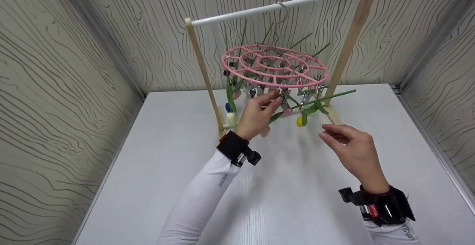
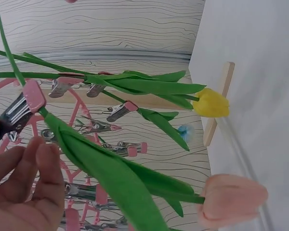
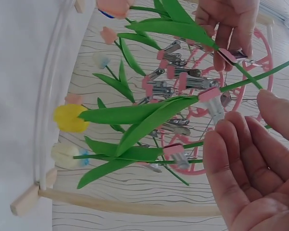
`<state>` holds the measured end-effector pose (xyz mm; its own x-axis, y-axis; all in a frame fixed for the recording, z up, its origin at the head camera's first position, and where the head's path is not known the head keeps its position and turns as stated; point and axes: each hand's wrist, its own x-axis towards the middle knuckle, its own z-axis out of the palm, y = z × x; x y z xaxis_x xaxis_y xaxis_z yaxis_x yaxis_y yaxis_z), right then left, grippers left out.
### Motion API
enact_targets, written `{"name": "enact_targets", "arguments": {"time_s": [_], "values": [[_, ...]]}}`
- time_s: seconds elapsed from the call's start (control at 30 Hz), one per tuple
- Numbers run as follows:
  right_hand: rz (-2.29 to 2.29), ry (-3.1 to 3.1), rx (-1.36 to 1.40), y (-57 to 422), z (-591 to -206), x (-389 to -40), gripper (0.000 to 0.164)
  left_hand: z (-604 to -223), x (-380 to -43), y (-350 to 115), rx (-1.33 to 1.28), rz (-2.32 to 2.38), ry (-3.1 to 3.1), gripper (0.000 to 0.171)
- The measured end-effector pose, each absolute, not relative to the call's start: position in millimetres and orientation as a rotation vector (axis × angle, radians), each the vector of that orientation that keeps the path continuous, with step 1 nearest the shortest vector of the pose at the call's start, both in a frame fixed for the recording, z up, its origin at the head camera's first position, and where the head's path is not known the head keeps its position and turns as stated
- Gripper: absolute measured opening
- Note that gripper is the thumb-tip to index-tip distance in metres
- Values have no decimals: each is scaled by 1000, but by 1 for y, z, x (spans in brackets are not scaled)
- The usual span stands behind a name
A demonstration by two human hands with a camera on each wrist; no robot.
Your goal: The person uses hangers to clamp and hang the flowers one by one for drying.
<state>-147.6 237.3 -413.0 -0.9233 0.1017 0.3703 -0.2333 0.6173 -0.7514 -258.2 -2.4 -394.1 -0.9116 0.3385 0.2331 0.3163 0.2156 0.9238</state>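
Note:
A round pink clip hanger [image 1: 275, 82] hangs by its hook, with artificial tulips clipped upside down around it. My left hand [image 1: 256, 115] is at the hanger's near edge and pinches a metal clip [image 2: 20, 111] with pink tips. That clip bites the green stem of a pink tulip [image 2: 233, 198], whose flower hangs downward. My right hand [image 1: 354, 150] is held to the right, thumb and fingers apart, with nothing between them. In the right wrist view it is close to the clip [image 3: 211, 98] of a yellow tulip [image 3: 70, 119].
A white rod [image 1: 241, 13] on a wooden stand bears the hanger, with one wooden post [image 1: 350, 42] to the right. Other tulips, such as a white one [image 1: 231, 119], and several clips crowd the ring. The white table [image 1: 167, 133] lies below, with patterned panels around it.

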Motion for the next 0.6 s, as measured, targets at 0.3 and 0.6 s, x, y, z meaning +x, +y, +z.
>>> {"name": "enact_targets", "arguments": {"time_s": [0.3, 0.6], "values": [[1188, -2535, 60, 248, -429, -141, 20, -395, -238, -17, 724, 1881, 2561, 45], [1161, -2539, 21, 251, -456, -117, 17, -418, -200, -52, 688, 1987, 2503, 46]]}}
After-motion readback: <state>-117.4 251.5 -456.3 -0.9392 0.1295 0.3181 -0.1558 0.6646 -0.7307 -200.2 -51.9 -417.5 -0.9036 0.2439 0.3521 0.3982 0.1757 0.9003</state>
